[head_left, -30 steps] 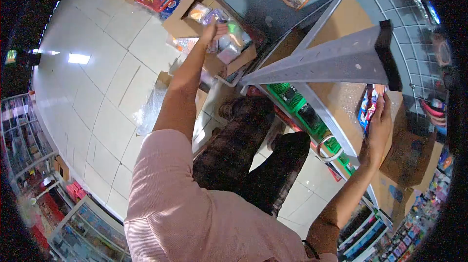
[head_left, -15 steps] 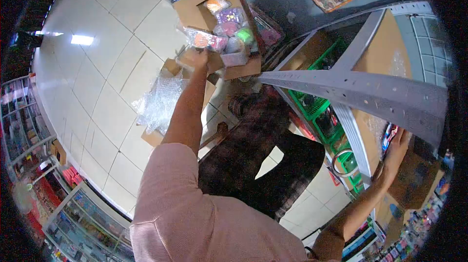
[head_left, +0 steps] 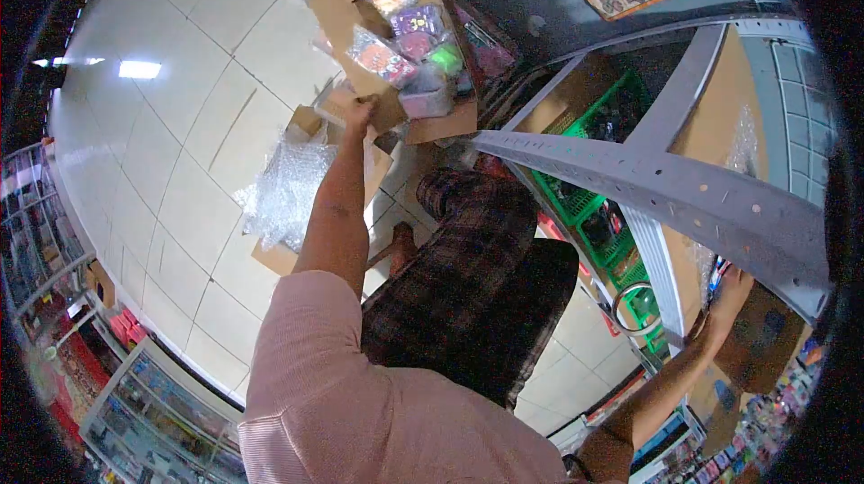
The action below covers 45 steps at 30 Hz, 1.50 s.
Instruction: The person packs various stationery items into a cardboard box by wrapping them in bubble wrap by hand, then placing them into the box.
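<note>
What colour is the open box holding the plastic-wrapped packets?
The open box is brown cardboard, best seen in the head view.

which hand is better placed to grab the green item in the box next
Left, most likely: the left hand is beside the box and nearer the green item, while the right hand is across at the shelf.

packets point(head_left: 416, 45): in carton point(head_left: 337, 23) | carton: left of rack point(head_left: 661, 173) | bubble wrap point(head_left: 286, 189): left of carton, nearer | baskets point(head_left: 589, 205): in rack
</note>
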Tool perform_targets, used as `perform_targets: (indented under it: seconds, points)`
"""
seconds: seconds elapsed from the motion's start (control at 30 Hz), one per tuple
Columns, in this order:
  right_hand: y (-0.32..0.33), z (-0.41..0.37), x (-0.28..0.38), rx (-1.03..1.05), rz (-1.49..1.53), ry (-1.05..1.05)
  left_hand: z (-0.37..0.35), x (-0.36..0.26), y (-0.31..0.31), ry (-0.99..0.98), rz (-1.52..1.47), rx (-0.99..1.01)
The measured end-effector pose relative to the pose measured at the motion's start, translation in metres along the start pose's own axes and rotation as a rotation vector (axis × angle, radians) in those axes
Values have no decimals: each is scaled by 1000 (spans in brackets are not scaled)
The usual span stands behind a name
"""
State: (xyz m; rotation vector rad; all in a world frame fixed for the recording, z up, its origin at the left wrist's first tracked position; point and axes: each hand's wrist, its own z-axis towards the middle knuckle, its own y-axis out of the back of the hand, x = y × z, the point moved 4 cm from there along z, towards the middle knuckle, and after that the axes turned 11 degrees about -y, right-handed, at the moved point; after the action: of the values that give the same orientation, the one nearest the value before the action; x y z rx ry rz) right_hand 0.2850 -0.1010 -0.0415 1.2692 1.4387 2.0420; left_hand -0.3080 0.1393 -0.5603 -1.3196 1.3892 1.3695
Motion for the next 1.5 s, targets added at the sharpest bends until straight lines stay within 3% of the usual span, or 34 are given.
perform_targets:
  seconds: [0.1, 0.2, 0.27, 0.4, 0.5, 0.57, 0.63, 0.73, 0.83, 0.97, 1.07, 1.13, 1.17, 1.23, 1.33, 1.5]
  points:
    - [-1, 7, -13, -10, -35, 30, 7, 22, -6, 256, -199, 286]
    - [-2, 10, -22, -33, -184, 107, 7, 22, -10, 81, -389, 244]
    - [-5, -2, 5, -17, -345, 105, -12, -31, -11, 255, -366, 198]
    - [-12, -33, 54, -25, -175, 60, -46, -111, -25, 416, -408, 94]
    - [-15, -42, 74, 19, -156, -2, -40, -72, -43, 298, -303, 93]
    - [-16, -47, 80, -18, -154, 11, -34, -10, -57, 60, 34, 98]
    - [-16, -47, 79, -61, -190, 21, -36, 5, -69, -129, 126, 69]
    - [-14, -40, 70, -31, -193, 67, -54, 16, -77, -174, -50, 12]
    - [-11, -20, 40, 43, -253, 66, -64, 11, -69, 54, -194, 37]
    - [-12, -27, 49, 7, -258, 39, -83, -17, -59, 287, -451, 77]
    - [-13, -39, 68, -3, -231, -19, -104, -82, -48, 494, -849, -9]
    - [-14, -40, 68, -21, -152, 8, -108, -82, -43, 458, -1193, 27]
    - [-15, -39, 67, -15, -121, 18, -107, -41, -39, 341, -1351, 104]
    - [-13, -38, 62, -17, -115, 38, -99, 10, -42, 214, -1149, 85]
    - [-5, -37, 51, -13, -151, 57, -75, 55, -50, 260, -196, -111]
    - [-2, -36, 45, -12, -191, 77, -27, 100, -58, 342, 278, 164]
